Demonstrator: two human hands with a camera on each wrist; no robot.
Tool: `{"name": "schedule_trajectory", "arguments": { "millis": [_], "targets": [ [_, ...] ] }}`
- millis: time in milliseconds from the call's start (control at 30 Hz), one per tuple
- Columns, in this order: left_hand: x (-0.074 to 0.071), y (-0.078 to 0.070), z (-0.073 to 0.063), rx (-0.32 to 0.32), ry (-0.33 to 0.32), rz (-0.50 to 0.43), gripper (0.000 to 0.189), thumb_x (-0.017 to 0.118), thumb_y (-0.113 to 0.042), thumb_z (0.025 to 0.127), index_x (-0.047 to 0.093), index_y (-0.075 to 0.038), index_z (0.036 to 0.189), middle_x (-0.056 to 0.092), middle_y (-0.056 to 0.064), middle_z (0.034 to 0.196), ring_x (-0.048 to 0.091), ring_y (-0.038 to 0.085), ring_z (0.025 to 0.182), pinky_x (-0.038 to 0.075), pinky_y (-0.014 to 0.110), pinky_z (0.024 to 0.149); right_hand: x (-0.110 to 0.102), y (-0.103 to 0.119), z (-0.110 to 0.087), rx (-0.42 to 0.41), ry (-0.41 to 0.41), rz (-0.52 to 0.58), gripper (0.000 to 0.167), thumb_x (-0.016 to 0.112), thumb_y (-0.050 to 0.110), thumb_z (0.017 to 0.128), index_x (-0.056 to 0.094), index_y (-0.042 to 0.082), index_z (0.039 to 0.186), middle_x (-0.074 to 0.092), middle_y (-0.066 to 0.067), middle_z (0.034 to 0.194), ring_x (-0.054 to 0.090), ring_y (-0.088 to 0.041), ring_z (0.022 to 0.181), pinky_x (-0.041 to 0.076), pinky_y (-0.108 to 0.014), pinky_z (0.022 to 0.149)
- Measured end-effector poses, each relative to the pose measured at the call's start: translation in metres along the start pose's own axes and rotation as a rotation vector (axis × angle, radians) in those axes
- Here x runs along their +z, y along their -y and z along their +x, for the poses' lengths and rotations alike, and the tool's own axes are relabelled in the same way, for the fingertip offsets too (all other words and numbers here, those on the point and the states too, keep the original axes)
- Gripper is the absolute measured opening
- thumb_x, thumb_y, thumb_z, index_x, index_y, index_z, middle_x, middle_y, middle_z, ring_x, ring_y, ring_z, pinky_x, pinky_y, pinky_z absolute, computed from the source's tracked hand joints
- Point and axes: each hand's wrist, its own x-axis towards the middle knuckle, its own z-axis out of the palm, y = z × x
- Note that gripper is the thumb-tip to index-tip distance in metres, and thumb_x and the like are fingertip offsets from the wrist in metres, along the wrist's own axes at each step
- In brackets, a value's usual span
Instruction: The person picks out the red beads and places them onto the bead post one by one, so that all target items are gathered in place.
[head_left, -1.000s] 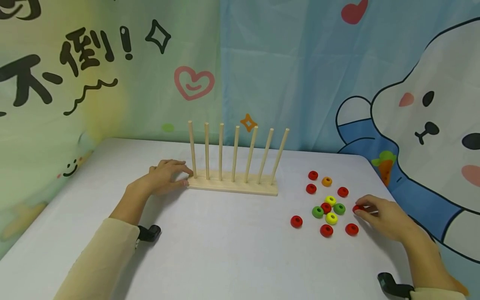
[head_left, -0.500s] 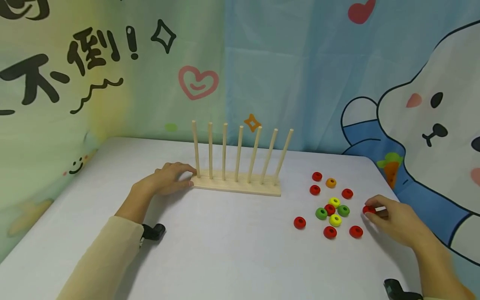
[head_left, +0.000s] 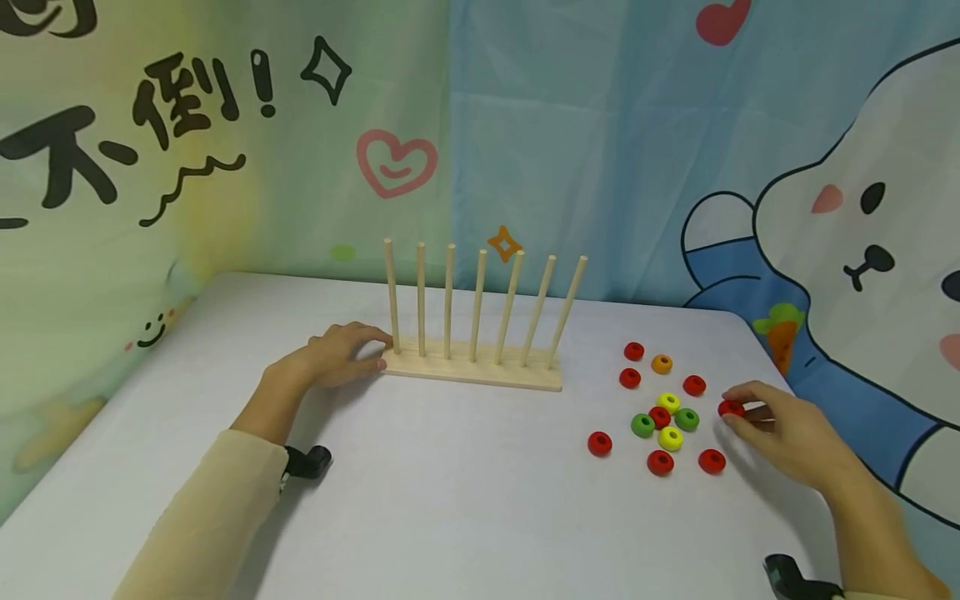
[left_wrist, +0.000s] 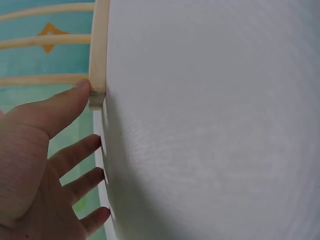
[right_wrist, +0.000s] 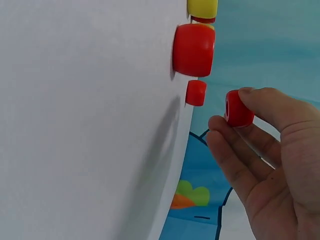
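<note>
A pale wooden rack (head_left: 472,374) with several upright pegs stands at mid-table in the head view. My left hand (head_left: 336,357) grips its left end, and the left wrist view shows the thumb (left_wrist: 65,107) on the base beside the end peg. The other visible fingers spread down to the tabletop. My right hand (head_left: 787,433) pinches a red bead (right_wrist: 239,110) between thumb and fingers. In the right wrist view this bead hangs clear of the table, its hole facing the tabletop. Nothing is threaded on the pegs.
Loose beads lie right of the rack: several red ones such as a near red bead (head_left: 660,463), two yellow including a yellow bead (head_left: 671,439), two green including a green bead (head_left: 642,426), and an orange bead (head_left: 662,363). A printed cloth (head_left: 555,150) hangs behind the white table (head_left: 465,500).
My right hand has raised the red bead off the table and shifted it slightly. The left hand stays at the rack's end. The head view has turned a little left.
</note>
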Motion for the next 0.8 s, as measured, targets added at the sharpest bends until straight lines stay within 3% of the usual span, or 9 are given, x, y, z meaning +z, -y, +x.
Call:
{"name": "schedule_trajectory", "arguments": {
  "millis": [200, 300, 500, 600, 700, 800],
  "targets": [
    [0.001, 0.000, 0.003, -0.014, 0.001, -0.006, 0.047, 0.057, -0.044, 0.103, 0.056, -0.026, 0.145, 0.042, 0.017, 0.158, 0.036, 0.050, 0.142, 0.026, 0.082, 0.103, -0.002, 0.002, 0.001, -0.046, -0.039, 0.007, 0.035, 0.075, 0.023, 0.096, 0.065, 0.005, 0.125, 0.069, -0.022, 0.117, 0.071, -0.041, 0.095, 0.062, -0.040, 0.069],
    [0.001, 0.001, 0.003, -0.004, -0.007, -0.003, 0.047, 0.057, -0.043, 0.103, 0.055, -0.025, 0.146, 0.042, 0.018, 0.157, 0.037, 0.051, 0.140, 0.027, 0.083, 0.101, -0.003, 0.004, 0.002, -0.055, -0.064, 0.025, 0.034, 0.073, 0.022, 0.097, 0.066, 0.007, 0.126, 0.069, -0.021, 0.118, 0.070, -0.042, 0.096, 0.062, -0.040, 0.070],
    [0.002, 0.001, 0.001, -0.007, -0.002, -0.006, 0.050, 0.057, -0.043, 0.103, 0.053, -0.025, 0.149, 0.040, 0.019, 0.158, 0.038, 0.051, 0.140, 0.028, 0.082, 0.101, -0.003, 0.010, 0.004, -0.060, -0.072, 0.088, 0.035, 0.071, 0.022, 0.099, 0.066, 0.007, 0.130, 0.066, -0.025, 0.125, 0.066, -0.051, 0.104, 0.056, -0.064, 0.082],
    [0.002, 0.001, 0.001, -0.007, 0.005, -0.006, 0.050, 0.056, -0.044, 0.103, 0.053, -0.025, 0.149, 0.039, 0.019, 0.158, 0.038, 0.051, 0.140, 0.028, 0.082, 0.102, -0.003, 0.014, 0.004, -0.041, -0.060, 0.112, 0.039, 0.071, 0.024, 0.099, 0.064, 0.006, 0.133, 0.064, -0.026, 0.128, 0.064, -0.052, 0.107, 0.055, -0.066, 0.085],
    [0.001, 0.000, 0.001, -0.009, 0.005, -0.012, 0.051, 0.056, -0.044, 0.103, 0.052, -0.025, 0.150, 0.039, 0.019, 0.158, 0.038, 0.051, 0.140, 0.027, 0.083, 0.102, -0.004, 0.017, 0.005, -0.026, -0.052, 0.127, 0.044, 0.072, 0.026, 0.098, 0.061, 0.006, 0.136, 0.064, -0.027, 0.128, 0.065, -0.050, 0.108, 0.060, -0.052, 0.080],
    [0.000, 0.000, 0.001, -0.007, 0.006, -0.018, 0.051, 0.056, -0.044, 0.104, 0.052, -0.025, 0.150, 0.038, 0.019, 0.159, 0.038, 0.051, 0.139, 0.026, 0.084, 0.102, -0.005, 0.020, 0.005, -0.023, -0.059, 0.132, 0.046, 0.073, 0.026, 0.097, 0.061, 0.007, 0.137, 0.065, -0.026, 0.128, 0.066, -0.047, 0.106, 0.059, -0.030, 0.073]
  ]
}}
